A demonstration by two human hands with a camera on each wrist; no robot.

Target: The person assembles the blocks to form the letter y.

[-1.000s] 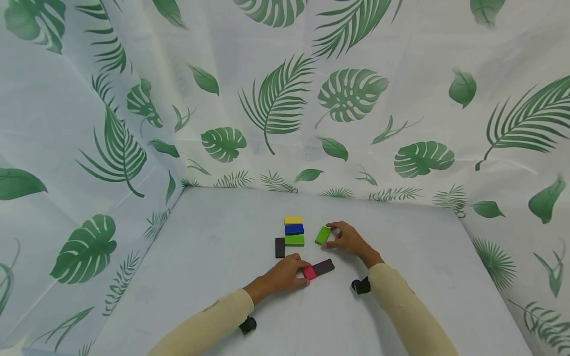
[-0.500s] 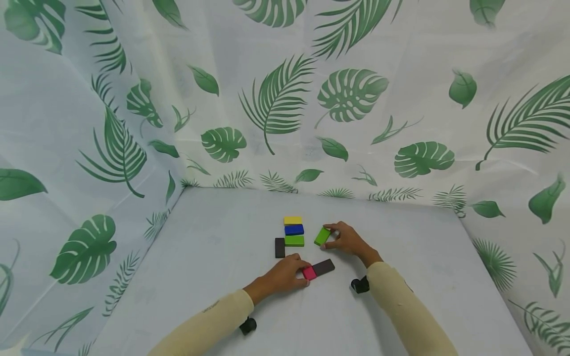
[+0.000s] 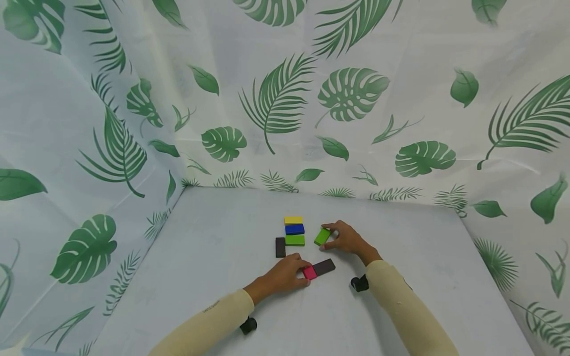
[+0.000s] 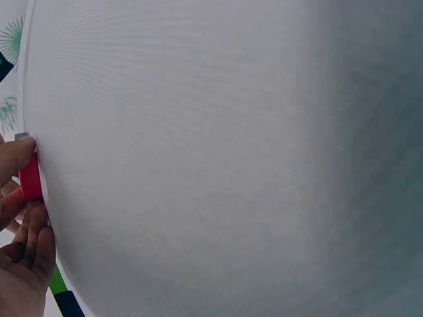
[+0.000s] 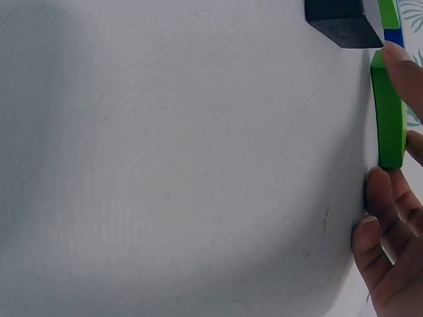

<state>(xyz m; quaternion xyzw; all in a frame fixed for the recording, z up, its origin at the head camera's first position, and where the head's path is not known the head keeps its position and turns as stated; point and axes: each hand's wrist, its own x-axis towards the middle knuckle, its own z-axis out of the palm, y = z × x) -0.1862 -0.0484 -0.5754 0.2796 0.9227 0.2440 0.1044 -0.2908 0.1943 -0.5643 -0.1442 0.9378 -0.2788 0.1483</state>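
Observation:
My left hand (image 3: 282, 274) pinches a pinkish-red block (image 3: 309, 272) between thumb and fingers, low on the white table. That block's right end touches a dark block (image 3: 324, 267), which lies slanted. In the left wrist view the red block (image 4: 30, 178) shows at the left edge between the fingertips. Farther back, my right hand (image 3: 351, 240) grips a green block (image 3: 322, 237) by its two ends, thumb at the near end. The right wrist view has this green block (image 5: 388, 119) at the right edge, with a dark block (image 5: 344, 23) above it in the picture.
Left of the held green block, a yellow block (image 3: 293, 220), a blue block (image 3: 295, 229) and another green block (image 3: 295, 241) lie in a column. A dark block (image 3: 280, 247) lies lengthwise at the column's near left corner. Leaf-printed curtains (image 3: 352, 163) enclose the table (image 3: 213, 237).
My right hand has shifted very slightly left with the green block. The left hand and the other blocks have stayed in place.

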